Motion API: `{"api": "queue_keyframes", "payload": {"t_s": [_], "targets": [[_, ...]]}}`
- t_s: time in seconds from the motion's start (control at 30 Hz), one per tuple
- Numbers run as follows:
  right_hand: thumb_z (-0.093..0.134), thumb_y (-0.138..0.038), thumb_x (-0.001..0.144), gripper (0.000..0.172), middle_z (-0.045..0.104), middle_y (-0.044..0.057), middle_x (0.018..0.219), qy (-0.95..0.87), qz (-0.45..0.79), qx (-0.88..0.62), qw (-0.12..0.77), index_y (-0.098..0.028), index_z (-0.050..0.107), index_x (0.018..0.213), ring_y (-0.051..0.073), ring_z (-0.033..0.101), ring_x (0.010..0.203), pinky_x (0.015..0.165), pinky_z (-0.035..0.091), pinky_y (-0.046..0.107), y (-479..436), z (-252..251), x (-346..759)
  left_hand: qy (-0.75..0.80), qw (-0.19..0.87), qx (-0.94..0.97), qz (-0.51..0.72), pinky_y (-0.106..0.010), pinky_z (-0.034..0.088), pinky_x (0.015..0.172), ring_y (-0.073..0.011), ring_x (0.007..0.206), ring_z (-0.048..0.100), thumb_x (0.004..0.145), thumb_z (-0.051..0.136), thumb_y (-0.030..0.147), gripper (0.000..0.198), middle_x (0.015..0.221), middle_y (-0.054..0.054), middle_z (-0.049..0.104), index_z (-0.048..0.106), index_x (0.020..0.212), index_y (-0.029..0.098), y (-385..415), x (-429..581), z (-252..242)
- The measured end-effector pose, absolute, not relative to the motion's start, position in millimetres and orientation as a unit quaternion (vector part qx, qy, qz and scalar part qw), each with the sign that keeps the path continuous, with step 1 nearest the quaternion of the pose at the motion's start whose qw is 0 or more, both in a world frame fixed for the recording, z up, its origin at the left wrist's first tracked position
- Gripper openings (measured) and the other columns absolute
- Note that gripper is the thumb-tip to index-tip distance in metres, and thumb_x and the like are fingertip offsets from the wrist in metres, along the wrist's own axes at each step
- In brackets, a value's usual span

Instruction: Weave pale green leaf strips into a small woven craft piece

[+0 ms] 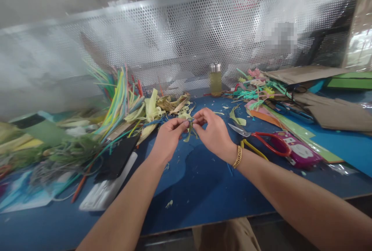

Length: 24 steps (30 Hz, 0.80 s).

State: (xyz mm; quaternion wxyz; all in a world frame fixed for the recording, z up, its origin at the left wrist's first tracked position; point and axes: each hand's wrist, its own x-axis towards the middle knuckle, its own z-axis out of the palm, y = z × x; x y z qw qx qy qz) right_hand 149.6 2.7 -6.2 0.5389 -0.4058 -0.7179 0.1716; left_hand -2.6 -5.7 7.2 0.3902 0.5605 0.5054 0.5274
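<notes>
Over the blue table (203, 189), my left hand (168, 138) and my right hand (213, 131) meet at their fingertips. Both pinch a small bundle of yellow-green leaf strips (190, 127), bound with what looks like a blue thread; short ends hang down between the hands. A gold bracelet (237, 157) circles my right wrist. Just behind the hands lies a heap of pale leaf strips (162, 107).
Red-handled scissors (263, 140) lie right of my right hand, beside a pink and white packet (299, 152). A small bottle (215, 78) stands at the perforated metal screen (186, 38). Coloured strips (116, 100) pile up left, a black flat object (117, 158) near them, paper sheets (328, 107) right.
</notes>
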Motion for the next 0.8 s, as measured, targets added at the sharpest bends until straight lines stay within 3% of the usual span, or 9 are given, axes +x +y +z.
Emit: {"api": "queue_keyframes", "payload": {"t_s": [0.47, 0.63, 0.8], "targets": [[0.060, -0.009, 0.076, 0.018, 0.069, 0.002, 0.087, -0.709, 0.200, -0.398, 0.547, -0.021, 0.056, 0.090, 0.014, 0.065, 0.077, 0.073, 0.050, 0.028, 4.5, -6.8, 148.9, 0.498, 0.402, 0.560, 0.526, -0.020, 0.035, 0.053, -0.0102, 0.063, 0.048, 0.075, 0.070, 0.034, 0.019, 0.068, 0.001, 0.054, 0.062, 0.075, 0.017, -6.9, -1.1, 7.8], [0.060, -0.018, 0.081, 0.008, 0.068, 0.003, 0.085, -0.699, 0.221, -0.404, 0.547, -0.020, 0.056, 0.088, 0.014, 0.065, 0.077, 0.074, 0.051, 0.029, 4.3, -5.7, 147.6, 0.500, 0.378, 0.582, 0.518, -0.020, 0.033, 0.051, -0.0100, 0.061, 0.047, 0.077, 0.068, 0.034, 0.018, 0.067, 0.001, 0.054, 0.062, 0.077, 0.018, -6.0, -2.3, 6.7], [0.067, -0.019, 0.075, 0.017, 0.068, 0.003, 0.085, -0.692, 0.248, -0.396, 0.550, -0.020, 0.056, 0.089, 0.015, 0.065, 0.076, 0.072, 0.052, 0.029, 3.9, -5.9, 146.9, 0.497, 0.369, 0.591, 0.517, -0.021, 0.032, 0.049, -0.0090, 0.056, 0.045, 0.077, 0.068, 0.034, 0.018, 0.065, 0.001, 0.055, 0.063, 0.078, 0.018, -5.4, -3.3, 6.2]]}}
